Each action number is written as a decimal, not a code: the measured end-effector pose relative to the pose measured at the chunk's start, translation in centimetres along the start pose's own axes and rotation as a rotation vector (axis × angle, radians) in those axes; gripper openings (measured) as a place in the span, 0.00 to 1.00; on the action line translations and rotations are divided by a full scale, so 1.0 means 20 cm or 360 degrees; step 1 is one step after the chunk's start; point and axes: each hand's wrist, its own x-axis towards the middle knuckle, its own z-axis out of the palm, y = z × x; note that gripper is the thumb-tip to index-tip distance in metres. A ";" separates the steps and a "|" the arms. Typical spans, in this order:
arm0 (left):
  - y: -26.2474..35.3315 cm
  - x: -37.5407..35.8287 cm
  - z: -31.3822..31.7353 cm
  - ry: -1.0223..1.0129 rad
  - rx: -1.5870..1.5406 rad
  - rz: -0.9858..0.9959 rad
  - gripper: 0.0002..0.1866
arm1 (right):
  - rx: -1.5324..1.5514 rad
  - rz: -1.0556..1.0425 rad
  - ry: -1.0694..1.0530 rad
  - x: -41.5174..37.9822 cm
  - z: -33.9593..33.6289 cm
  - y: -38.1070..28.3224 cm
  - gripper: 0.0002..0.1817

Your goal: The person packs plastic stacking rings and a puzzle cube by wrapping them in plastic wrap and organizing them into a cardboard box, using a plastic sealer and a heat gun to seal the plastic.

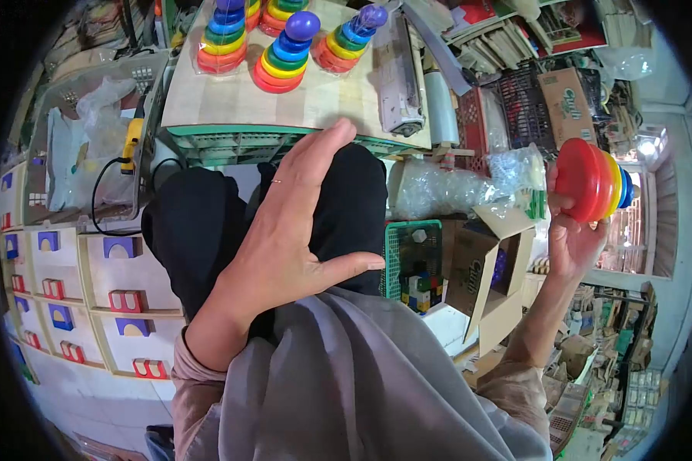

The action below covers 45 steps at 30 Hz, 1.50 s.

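My left hand [288, 219] is stretched out above my lap, thumb apart from the fingers, holding nothing. It is nearest to the front edge of the low table [231, 107]. Raised at the far right, my right hand [573, 242] grips a stacking ring toy [588, 183]. The toy is tilted with a wide red disc facing me, then yellow and blue rings behind it; its far end is hidden. On the table stand several similar toys, including an upright stacking ring toy [284, 58] with a purple ball on top. Some of them are in clear plastic wrap.
A grey crate [150, 100] at left holds plastic bags and a yellow-black tool [134, 138]. Wooden compartments with arch blocks [119, 247] lie below it. On the right are a green basket [413, 227] with blocks, an open cardboard box [469, 280] and bubble wrap [446, 188].
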 end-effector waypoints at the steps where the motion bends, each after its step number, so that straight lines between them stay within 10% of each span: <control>1: 0.00 0.00 -0.01 0.0002 -0.0006 0.0016 0.61 | 0.0100 0.0082 -0.0075 0.00 -0.02 -0.03 0.43; 33: -0.21 0.22 -0.15 0.0480 0.0929 -0.0517 0.58 | 0.1239 -0.0549 0.1926 0.58 -2.30 2.15 0.23; 39: -0.29 0.29 -0.21 0.0552 0.0754 -0.0612 0.53 | 0.0927 -0.0482 0.1699 0.62 -2.21 2.01 0.12; 45: -0.31 0.38 -0.18 0.0472 0.0645 -0.0586 0.47 | 0.0628 0.0002 0.2476 0.67 -2.18 1.98 0.19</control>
